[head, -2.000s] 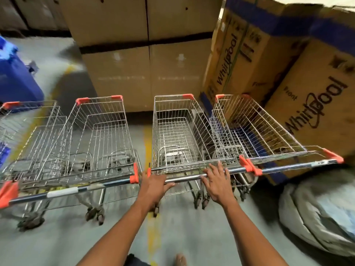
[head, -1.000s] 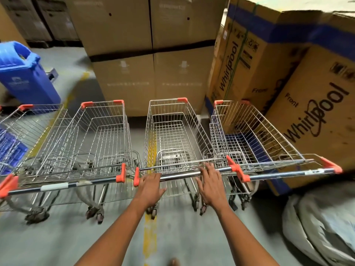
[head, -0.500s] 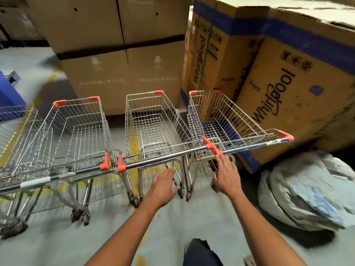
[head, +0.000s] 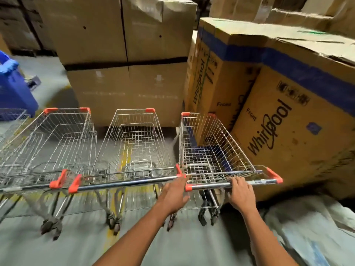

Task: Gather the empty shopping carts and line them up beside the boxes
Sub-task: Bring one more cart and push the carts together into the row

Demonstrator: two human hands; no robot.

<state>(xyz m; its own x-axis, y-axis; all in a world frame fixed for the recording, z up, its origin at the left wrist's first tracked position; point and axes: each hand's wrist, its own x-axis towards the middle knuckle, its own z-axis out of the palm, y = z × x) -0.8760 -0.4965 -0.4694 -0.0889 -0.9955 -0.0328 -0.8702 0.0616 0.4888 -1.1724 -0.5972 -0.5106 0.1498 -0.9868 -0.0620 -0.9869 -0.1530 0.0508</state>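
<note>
The rightmost cart [head: 215, 148] stands against the printed Whirlpool boxes [head: 288, 131], its handle bar [head: 211, 185] under our right hand [head: 241, 194], whose fingers [head: 236, 181] curl over the bar from above. Our left hand [head: 175, 195] sits at the bar's orange left end cap, just where the middle cart [head: 134, 143] ends its own handle; whether those fingers grip we cannot tell. A third cart [head: 63, 139] lines up further left, all facing the plain stacked boxes [head: 124, 73].
</note>
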